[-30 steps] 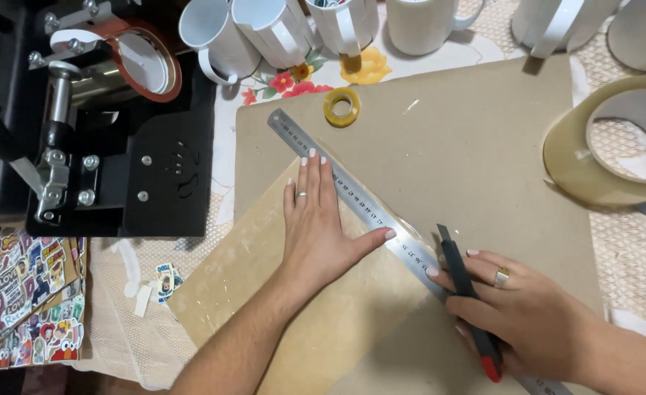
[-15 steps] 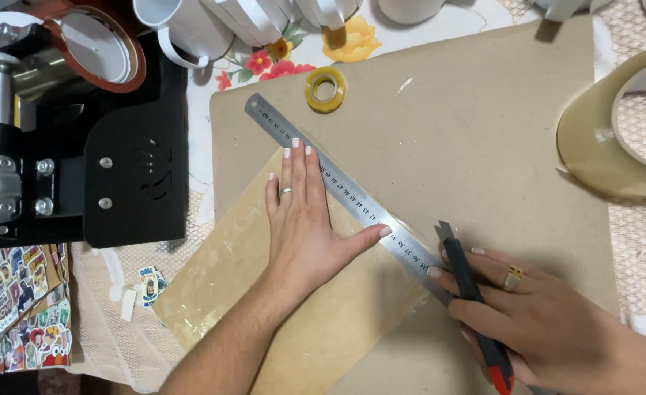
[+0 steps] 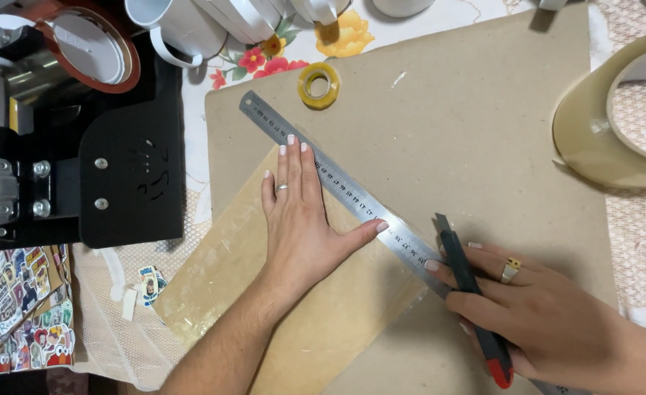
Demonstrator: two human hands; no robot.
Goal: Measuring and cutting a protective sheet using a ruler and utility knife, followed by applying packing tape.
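My left hand point(image 3: 301, 219) lies flat, fingers spread, on a brown sheet point(image 3: 264, 292) and presses a steel ruler point(image 3: 330, 172) that runs diagonally across it; the thumb tip touches the ruler's edge. My right hand point(image 3: 542, 307) grips a black utility knife with a red end point(image 3: 469, 292), its blade tip against the ruler's right side on a large brown cardboard board point(image 3: 469, 132). The lower end of the ruler is hidden under my right hand.
A black mug press point(image 3: 81, 146) stands at the left. White mugs point(image 3: 191, 22) line the far edge. A small yellow tape roll point(image 3: 318, 84) lies on the board, a big tape roll point(image 3: 615, 124) at the right. Colourful stickers point(image 3: 16, 314) lie at lower left.
The view has shifted so everything sits slightly higher and further left in the frame. Both hands keep their places on the ruler and the knife.
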